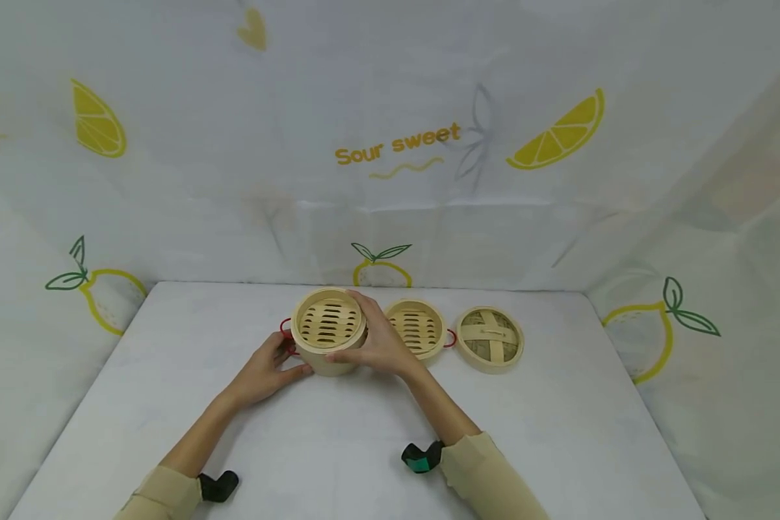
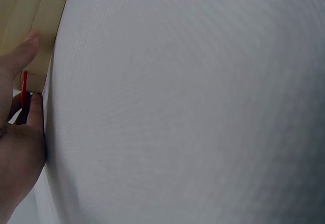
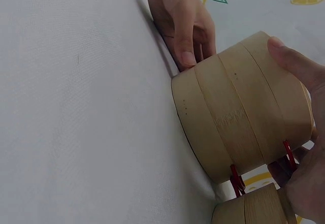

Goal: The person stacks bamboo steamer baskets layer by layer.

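Two small round bamboo steamer baskets stand stacked left of the table's middle. The upper basket [image 1: 329, 323] has a slotted base inside and red handles. My right hand [image 1: 383, 343] grips it from the right, thumb in front and fingers behind. Around the left side of the lower basket [image 3: 203, 117] my left hand [image 1: 264, 372] is curled, thumb on its wall, other fingers near a red handle [image 2: 24, 88]. In the right wrist view the tiers sit one on the other; the far side is hidden.
Right of the stack, partly behind my right hand, stands another slotted steamer basket [image 1: 432, 350] with a red handle [image 1: 452, 338]. Beside it lies a woven bamboo lid [image 1: 490, 334] with a crossed strap. A lemon-printed sheet [image 1: 390, 231] rises behind the white table [image 1: 338, 448].
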The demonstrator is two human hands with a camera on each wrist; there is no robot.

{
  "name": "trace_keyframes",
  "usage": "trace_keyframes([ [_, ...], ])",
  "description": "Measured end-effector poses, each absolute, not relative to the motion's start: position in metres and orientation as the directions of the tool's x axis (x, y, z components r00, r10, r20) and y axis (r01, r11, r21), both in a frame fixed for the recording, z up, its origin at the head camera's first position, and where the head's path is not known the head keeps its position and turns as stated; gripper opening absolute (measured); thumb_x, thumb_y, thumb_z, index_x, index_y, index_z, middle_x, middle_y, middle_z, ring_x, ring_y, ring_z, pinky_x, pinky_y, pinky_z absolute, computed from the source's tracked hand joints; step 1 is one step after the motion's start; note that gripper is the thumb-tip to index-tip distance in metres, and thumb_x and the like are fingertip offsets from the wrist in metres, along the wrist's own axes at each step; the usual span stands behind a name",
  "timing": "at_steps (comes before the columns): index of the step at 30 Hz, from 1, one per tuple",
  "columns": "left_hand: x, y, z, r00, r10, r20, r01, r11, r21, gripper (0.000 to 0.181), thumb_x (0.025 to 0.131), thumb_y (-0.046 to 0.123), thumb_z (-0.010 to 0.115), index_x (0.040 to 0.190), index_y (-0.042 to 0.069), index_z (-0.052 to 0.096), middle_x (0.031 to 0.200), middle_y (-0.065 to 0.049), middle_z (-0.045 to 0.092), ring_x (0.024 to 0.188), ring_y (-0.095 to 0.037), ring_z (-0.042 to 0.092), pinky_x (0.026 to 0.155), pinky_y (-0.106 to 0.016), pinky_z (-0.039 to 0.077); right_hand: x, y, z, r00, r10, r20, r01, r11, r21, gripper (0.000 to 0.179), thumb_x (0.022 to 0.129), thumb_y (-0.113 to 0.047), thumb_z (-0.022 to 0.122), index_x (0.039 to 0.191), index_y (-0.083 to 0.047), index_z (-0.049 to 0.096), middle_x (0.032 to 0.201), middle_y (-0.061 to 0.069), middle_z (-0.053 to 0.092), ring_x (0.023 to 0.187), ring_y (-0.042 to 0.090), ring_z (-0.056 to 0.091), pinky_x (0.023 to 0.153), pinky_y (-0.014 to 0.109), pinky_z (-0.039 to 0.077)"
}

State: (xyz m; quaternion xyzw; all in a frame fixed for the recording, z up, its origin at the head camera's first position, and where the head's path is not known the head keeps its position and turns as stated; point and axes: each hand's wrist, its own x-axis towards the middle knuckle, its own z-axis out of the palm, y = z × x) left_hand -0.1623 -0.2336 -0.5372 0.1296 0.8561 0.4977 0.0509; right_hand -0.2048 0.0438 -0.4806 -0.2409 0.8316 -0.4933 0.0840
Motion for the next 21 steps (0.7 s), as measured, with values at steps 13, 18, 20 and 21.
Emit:
trace_keyframes([
  [13,-0.1612,-0.2337,-0.5377,-0.96,0.281,0.024,0.159,0.471,0.868,0.082,0.096,0.022,0.086,0.16,-0.002,0.041,0.158,-0.023,0.052,0.152,-0.044,0.051,0.13,-0.049,0.042,-0.2034,0.0448,-0.4807,-0.876,-0.473,0.098,-0.315,0.404,-0.859,0.122,0.076,-0.033,0.1,0.172,-0.022,0.027,0.174,0.008,0.037,0.164,0.03,0.035,0.137,0.058,0.034],
  [18,-0.1613,-0.2348,-0.5373,-0.958,0.284,0.037,0.172,0.465,0.868,0.081,0.096,0.021,0.086,0.16,-0.002,0.041,0.158,-0.023,0.051,0.151,-0.044,0.052,0.129,-0.048,0.042,-0.2039,0.0436,-0.4809,-0.873,-0.476,0.106,-0.32,0.395,-0.861,0.121,0.076,-0.034,0.1,0.172,-0.022,0.027,0.174,0.009,0.037,0.164,0.031,0.035,0.138,0.059,0.034],
  [20,-0.1612,-0.2354,-0.5381,-0.957,0.286,0.042,0.176,0.462,0.869,0.081,0.096,0.021,0.086,0.16,-0.002,0.041,0.158,-0.023,0.051,0.151,-0.044,0.052,0.129,-0.048,0.043,-0.2041,0.043,-0.4812,-0.872,-0.478,0.106,-0.321,0.393,-0.862,0.122,0.076,-0.033,0.1,0.172,-0.023,0.027,0.174,0.009,0.037,0.164,0.03,0.035,0.138,0.058,0.034],
  [21,-0.1612,-0.2357,-0.539,-0.957,0.286,0.043,0.177,0.461,0.87,0.081,0.096,0.02,0.086,0.16,-0.002,0.041,0.158,-0.023,0.051,0.151,-0.044,0.052,0.129,-0.047,0.043,-0.2042,0.043,-0.4817,-0.871,-0.479,0.106,-0.321,0.395,-0.861,0.122,0.076,-0.033,0.1,0.172,-0.022,0.027,0.174,0.008,0.037,0.164,0.03,0.035,0.138,0.057,0.034],
])
